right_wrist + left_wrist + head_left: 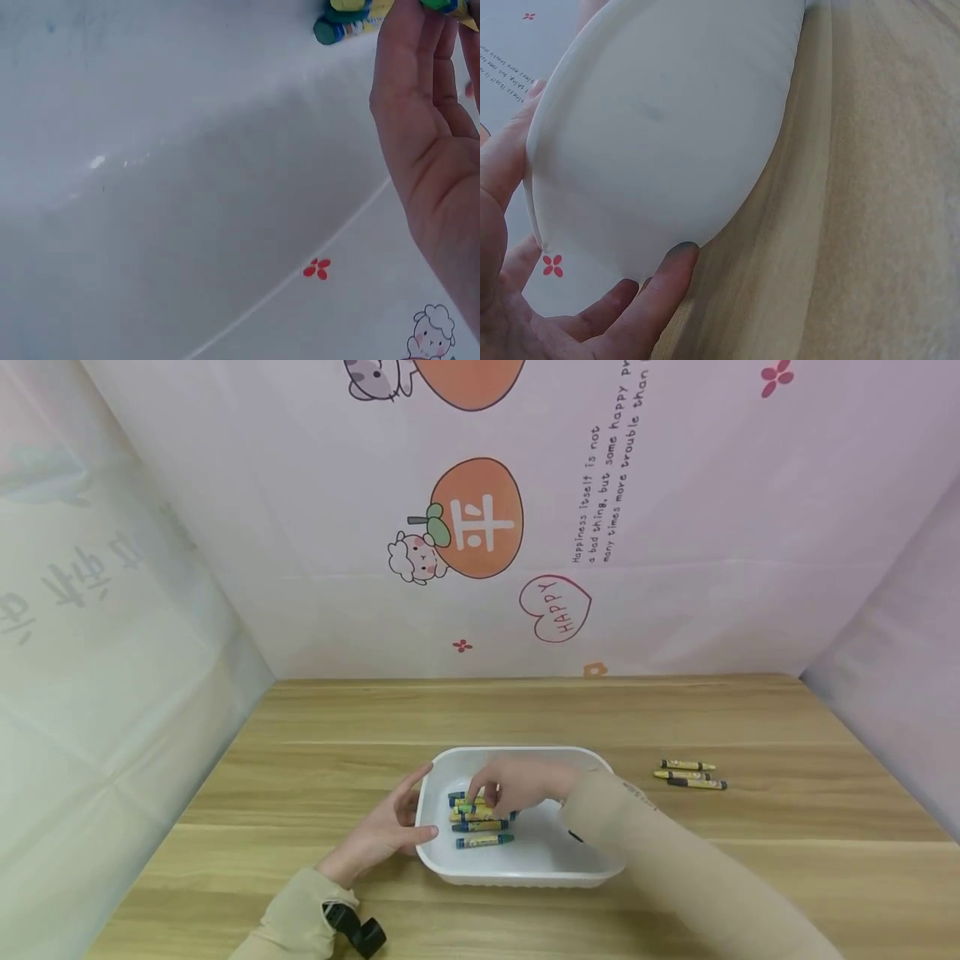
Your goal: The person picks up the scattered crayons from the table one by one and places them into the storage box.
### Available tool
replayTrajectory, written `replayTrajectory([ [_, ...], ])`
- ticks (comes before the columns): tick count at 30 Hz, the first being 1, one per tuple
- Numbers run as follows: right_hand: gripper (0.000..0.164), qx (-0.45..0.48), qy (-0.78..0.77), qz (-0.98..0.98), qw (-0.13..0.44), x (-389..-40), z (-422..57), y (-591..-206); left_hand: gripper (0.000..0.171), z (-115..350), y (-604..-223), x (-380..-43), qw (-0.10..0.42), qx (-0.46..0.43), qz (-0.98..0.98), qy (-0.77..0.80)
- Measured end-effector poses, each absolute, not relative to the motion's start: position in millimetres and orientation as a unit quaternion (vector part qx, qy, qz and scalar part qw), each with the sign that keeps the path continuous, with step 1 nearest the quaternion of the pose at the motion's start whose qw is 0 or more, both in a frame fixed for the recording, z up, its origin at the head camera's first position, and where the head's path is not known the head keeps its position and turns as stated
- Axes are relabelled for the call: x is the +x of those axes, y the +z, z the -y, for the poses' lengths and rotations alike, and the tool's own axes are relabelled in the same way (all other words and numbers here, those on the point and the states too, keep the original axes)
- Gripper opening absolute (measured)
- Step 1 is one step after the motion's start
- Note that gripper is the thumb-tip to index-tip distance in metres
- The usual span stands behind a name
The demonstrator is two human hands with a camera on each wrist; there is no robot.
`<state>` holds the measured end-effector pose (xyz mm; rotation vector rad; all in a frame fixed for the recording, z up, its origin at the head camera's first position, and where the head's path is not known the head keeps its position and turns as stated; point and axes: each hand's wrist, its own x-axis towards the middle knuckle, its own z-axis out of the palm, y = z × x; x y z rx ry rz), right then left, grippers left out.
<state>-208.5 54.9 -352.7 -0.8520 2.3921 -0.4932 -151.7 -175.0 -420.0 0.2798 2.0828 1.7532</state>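
A white plastic tray (525, 878) sits on the wooden table, its corners rounded. My left hand (386, 827) grips the tray's left end, thumb by the rim and fingers spread along the outer wall (660, 112). Inside, several crayons (482, 841) in yellow, blue and green wrappers lie roughly side by side at the left. My right hand (525, 785) reaches into the tray over these crayons and pinches a green crayon (442, 4) at the fingertips. The right hand and sleeve cover part of the row and of the tray's right side.
Three crayons (686, 775) with yellow wrappers lie on the table (337, 718) to the right of the tray. A dark piece (575, 836) shows in the tray beside the right sleeve. Behind the table hangs a printed white cloth (337, 568), with more cloth at both sides.
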Motion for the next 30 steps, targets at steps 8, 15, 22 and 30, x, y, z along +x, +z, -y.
replayTrajectory([
  [8,0.031,-0.354,-0.184,-0.876,0.272,-206,-47,-366,0.09,174,-419,-152,0.204,0.096,-0.741,0.633],
  [15,0.028,-0.347,-0.217,-0.871,0.273,-207,-50,-366,0.091,174,-419,-151,0.2,0.092,-0.744,0.63],
  [22,0.028,-0.334,-0.265,-0.868,0.254,-209,-74,-338,0.09,173,-419,-151,0.199,0.089,-0.743,0.633],
  [30,0.028,-0.361,-0.322,-0.851,0.203,-208,-125,-314,0.09,174,-422,-151,0.196,0.098,-0.746,0.629],
])
